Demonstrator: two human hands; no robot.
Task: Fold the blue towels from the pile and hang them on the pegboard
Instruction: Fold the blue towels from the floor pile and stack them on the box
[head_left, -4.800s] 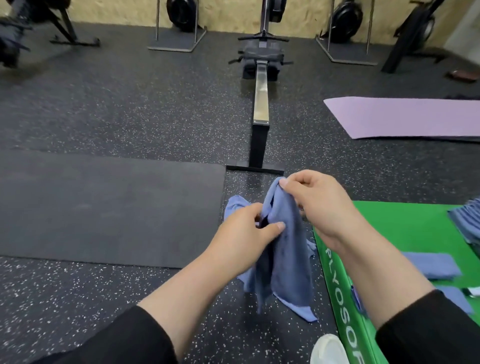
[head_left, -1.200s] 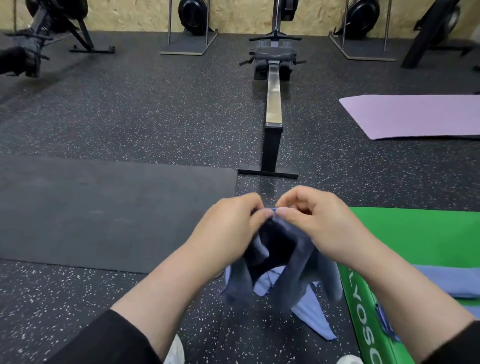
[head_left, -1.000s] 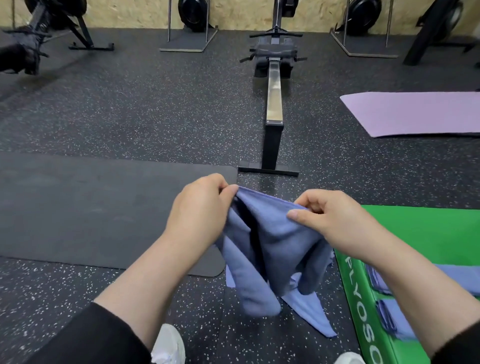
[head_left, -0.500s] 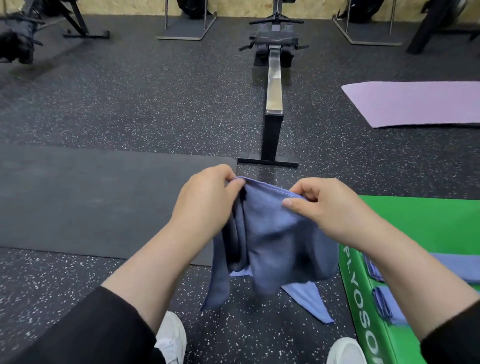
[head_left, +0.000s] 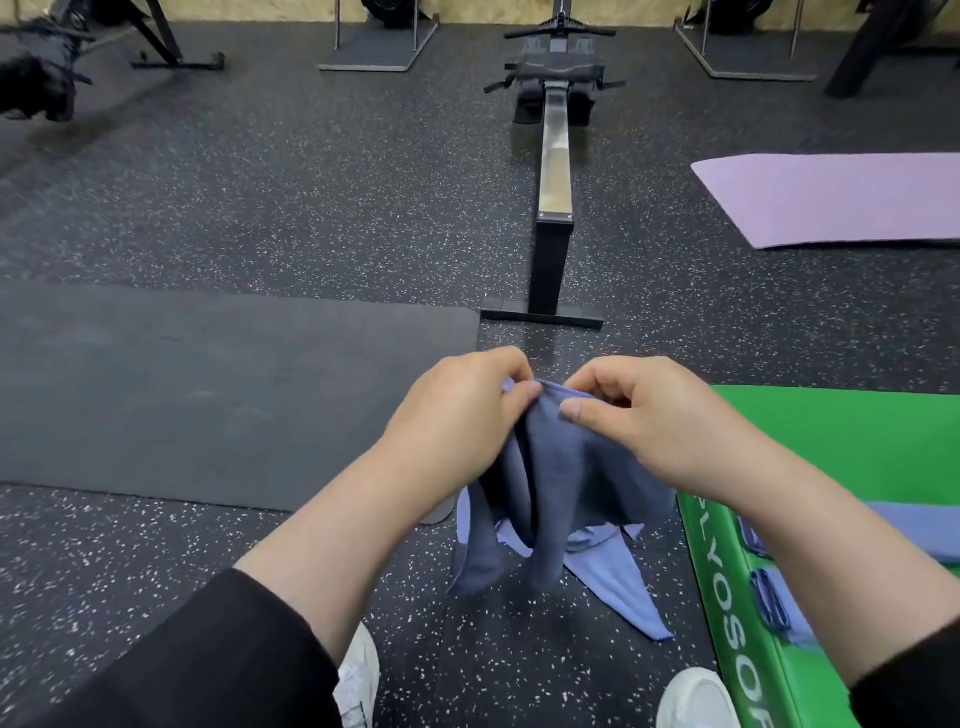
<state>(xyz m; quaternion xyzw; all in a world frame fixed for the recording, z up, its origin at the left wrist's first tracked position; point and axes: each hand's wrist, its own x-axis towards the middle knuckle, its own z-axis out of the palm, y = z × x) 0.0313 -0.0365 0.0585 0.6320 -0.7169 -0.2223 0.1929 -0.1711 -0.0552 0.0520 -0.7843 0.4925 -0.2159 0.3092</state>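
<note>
1. I stand on a speckled black gym floor, a dark mat to my left and a green plyo box at my right.
2. Half a second ago my hands were apart with the blue towel stretched between them; now they have come together, so the two top corners meet. I judge this to be the first fold closing, with the hanging still to come.
3. My left hand pinches the towel's top edge between thumb and curled fingers; my right hand pinches the same edge just beside it, thumb pressed on the cloth.
4. The towel hangs in front of me in bunched, uneven lobes above the floor, so the fold is not tidy yet.
5. Another blue cloth lies on the floor below it, near my shoes.
6. Folded blue towels rest on the box.
7. A rowing machine stands ahead and a purple mat lies to the right. No pegboard is in view, so I will have to turn to find it.
</note>
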